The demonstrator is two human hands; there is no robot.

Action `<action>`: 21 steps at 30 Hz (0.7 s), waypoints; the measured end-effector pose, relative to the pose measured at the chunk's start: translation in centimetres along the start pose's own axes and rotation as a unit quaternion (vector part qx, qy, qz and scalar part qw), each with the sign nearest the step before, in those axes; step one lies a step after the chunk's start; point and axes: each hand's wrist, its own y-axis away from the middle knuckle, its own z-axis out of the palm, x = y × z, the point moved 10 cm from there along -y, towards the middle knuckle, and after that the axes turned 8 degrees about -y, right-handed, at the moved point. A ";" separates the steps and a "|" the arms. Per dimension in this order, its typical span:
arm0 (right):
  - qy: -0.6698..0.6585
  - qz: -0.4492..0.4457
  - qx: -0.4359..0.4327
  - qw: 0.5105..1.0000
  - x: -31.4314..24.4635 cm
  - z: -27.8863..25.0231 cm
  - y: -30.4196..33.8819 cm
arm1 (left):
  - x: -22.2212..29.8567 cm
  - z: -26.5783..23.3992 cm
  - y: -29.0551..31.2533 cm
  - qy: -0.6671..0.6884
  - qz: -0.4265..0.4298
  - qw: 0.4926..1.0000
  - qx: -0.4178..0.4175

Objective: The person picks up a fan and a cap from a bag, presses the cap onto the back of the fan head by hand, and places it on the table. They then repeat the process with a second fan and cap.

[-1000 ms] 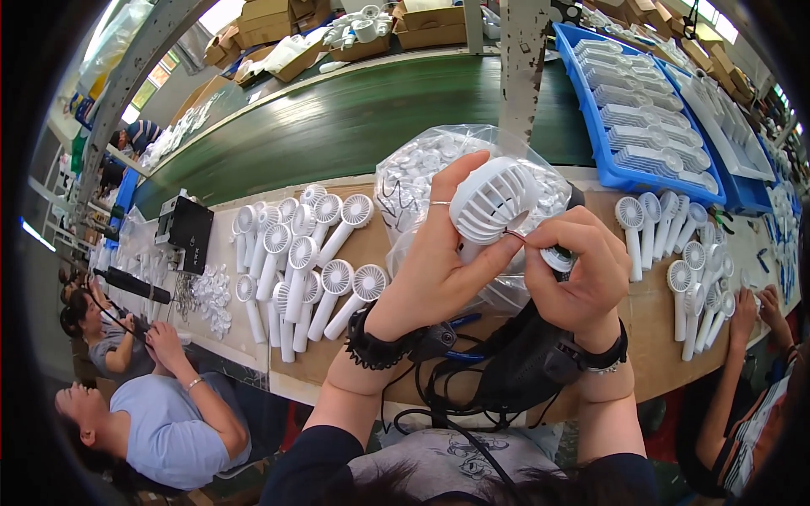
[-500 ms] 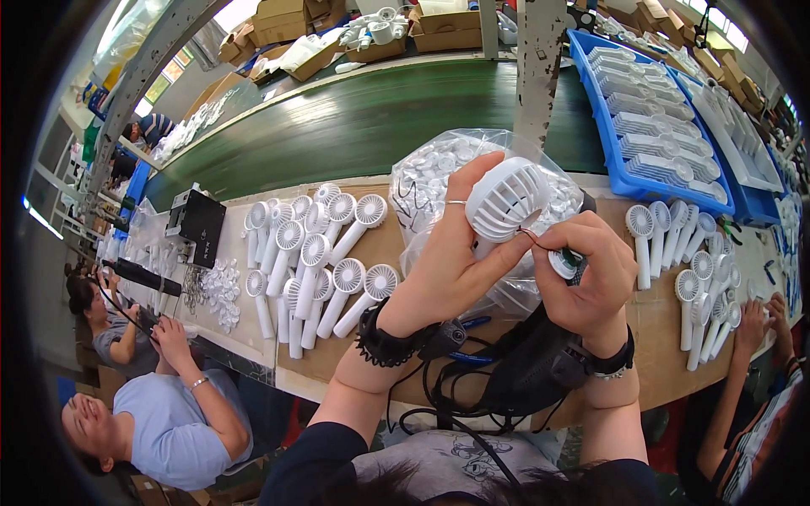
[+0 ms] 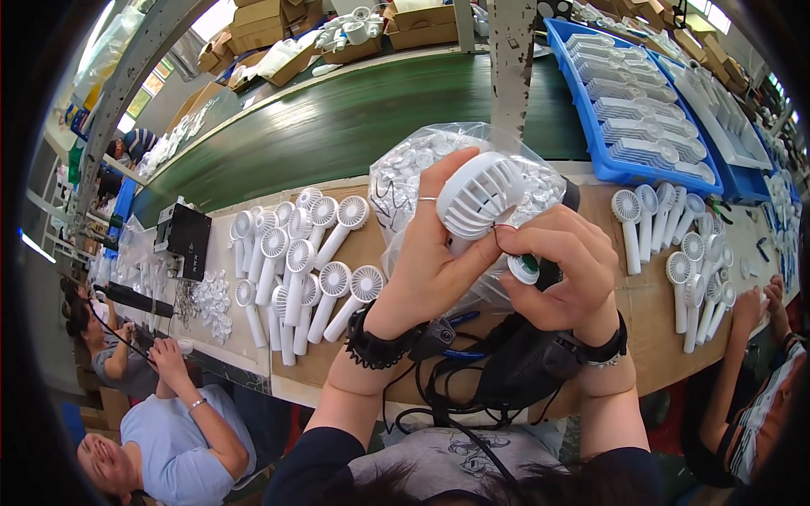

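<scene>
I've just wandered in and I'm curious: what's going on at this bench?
A person is working bare-handed on a white handheld fan. Their left hand holds it by its slatted round head, while their right hand pinches a small round part, white and green. A thin wire shows between the hands. Similar fans lie in groups on both sides, and a clear plastic bag of small parts sits beyond the hands.

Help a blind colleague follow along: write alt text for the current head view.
A person's left hand holds a white fan and the right hand a small round part, with a thin wire between them. More fans lie to both sides; behind are a clear bag and a green conveyor.
</scene>
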 end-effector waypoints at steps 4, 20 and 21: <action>-0.014 0.004 -0.010 1.000 0.3 -0.1 0.3 | 0.1 -0.2 0.1 -0.009 0.011 1.000 0.012; 0.056 -0.053 -0.002 0.997 -0.4 0.2 0.7 | 0.1 0.0 0.2 -0.009 -0.006 1.000 0.005; 0.059 -0.053 -0.001 0.997 -0.4 0.2 0.7 | -0.3 0.1 0.3 0.017 -0.027 0.999 0.000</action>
